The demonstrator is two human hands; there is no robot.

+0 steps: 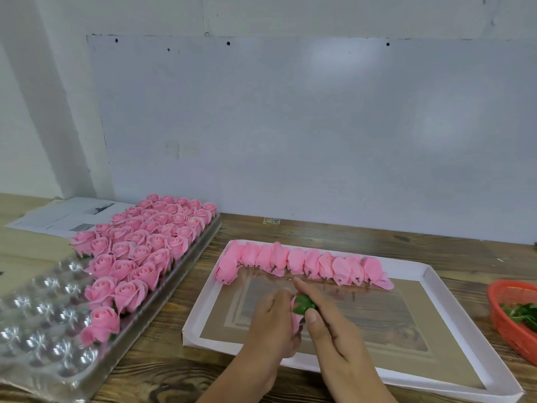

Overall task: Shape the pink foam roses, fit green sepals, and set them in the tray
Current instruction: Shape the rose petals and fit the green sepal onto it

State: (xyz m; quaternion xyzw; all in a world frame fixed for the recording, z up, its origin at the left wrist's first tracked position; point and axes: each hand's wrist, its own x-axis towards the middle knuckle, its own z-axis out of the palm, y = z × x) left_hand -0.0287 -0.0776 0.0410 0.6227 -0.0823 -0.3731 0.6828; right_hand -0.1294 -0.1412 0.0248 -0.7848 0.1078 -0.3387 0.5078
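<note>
My left hand (271,324) grips a pink foam rose (296,319) over the white shallow box (441,289). My right hand (328,324) pinches a green sepal (303,304) against the base of that rose. A row of several unshaped pink roses (305,263) lies along the far side of the box. To the left, a clear plastic tray (43,341) holds several finished pink roses (145,242) in its far cells, while its near cells are bare.
A red basket (505,315) with green sepals (523,314) sits at the right edge. Printed paper (64,216) lies behind the tray on the wooden table (174,370). A white wall panel stands close behind.
</note>
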